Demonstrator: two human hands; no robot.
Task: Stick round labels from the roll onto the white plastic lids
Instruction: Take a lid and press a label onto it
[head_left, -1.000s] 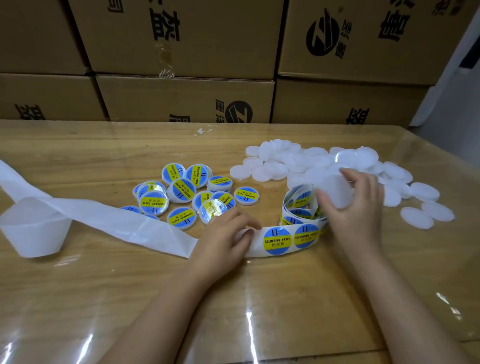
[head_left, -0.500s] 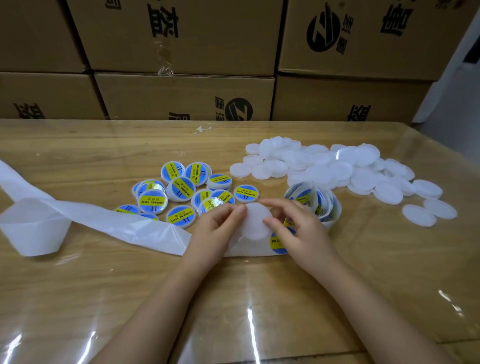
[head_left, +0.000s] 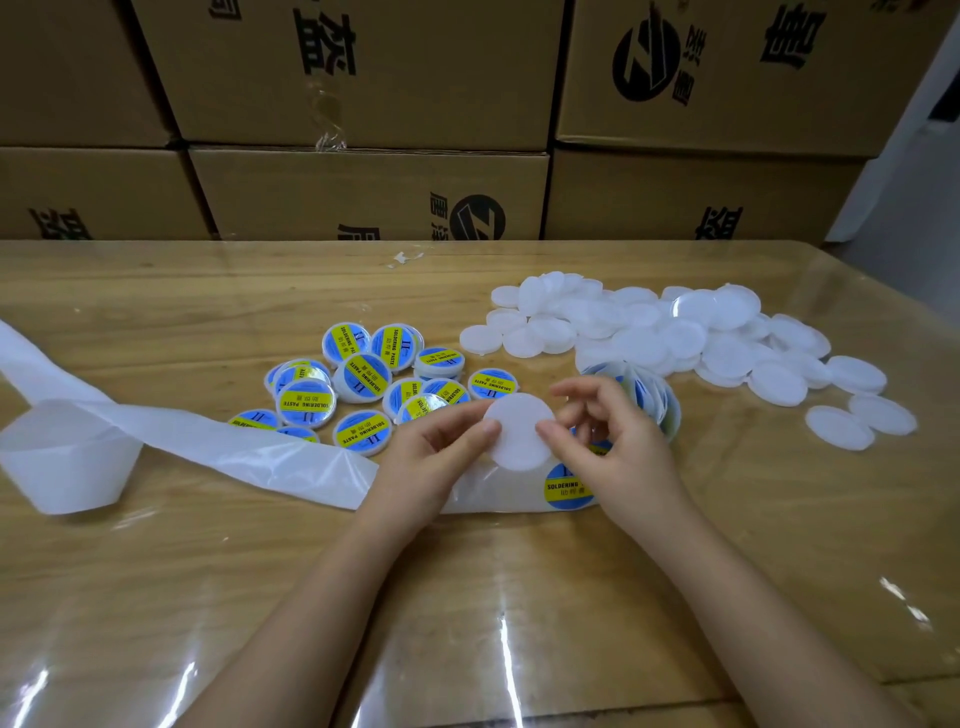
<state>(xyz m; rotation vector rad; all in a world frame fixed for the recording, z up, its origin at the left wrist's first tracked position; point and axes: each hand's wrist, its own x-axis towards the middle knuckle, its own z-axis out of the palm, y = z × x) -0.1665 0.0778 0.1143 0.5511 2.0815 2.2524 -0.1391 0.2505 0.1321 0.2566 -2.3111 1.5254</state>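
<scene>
A plain white plastic lid (head_left: 519, 428) is held just above the label strip, between both hands. My left hand (head_left: 436, 457) pinches its left edge with thumb and fingers. My right hand (head_left: 618, 441) touches its right edge with the thumb, the other fingers loosely curled above it. Under the lid runs the backing strip, with a blue and yellow round label (head_left: 569, 488) showing beside my right thumb. The label roll (head_left: 649, 400) stands behind my right hand. A heap of bare white lids (head_left: 675, 338) lies at the back right. Labelled lids (head_left: 363, 384) lie at the centre left.
Spent white backing paper (head_left: 156, 441) trails left across the wooden table (head_left: 467, 597) and curls into a loop (head_left: 67, 462) at the left edge. Stacked cardboard boxes (head_left: 363, 104) wall off the far side. A clear plastic sheet covers the tabletop.
My right hand brought a bare lid from the heap down to the strip. My left hand has taken hold of its left edge, and the right fingers have loosened.
</scene>
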